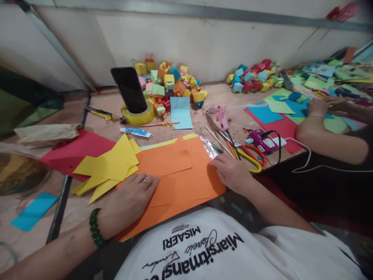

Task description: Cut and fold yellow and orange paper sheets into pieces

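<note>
On orange paper: left hand, fingers flat; right hand, grip unclear; loose piece, may slide if tilted.

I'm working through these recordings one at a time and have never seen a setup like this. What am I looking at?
There is no machine: these are a person's own bare hands. The only picture comes from a camera worn on the head, looking forward and down.

The left hand rests on orange paper; the right hand is at its right edge, though its grip is unclear.

On the table lie yellow paper pieces, a pink glue gun and small folded paper shapes. A phone is propped on a yellow tape roll.

On the right is another person's arm.
</note>
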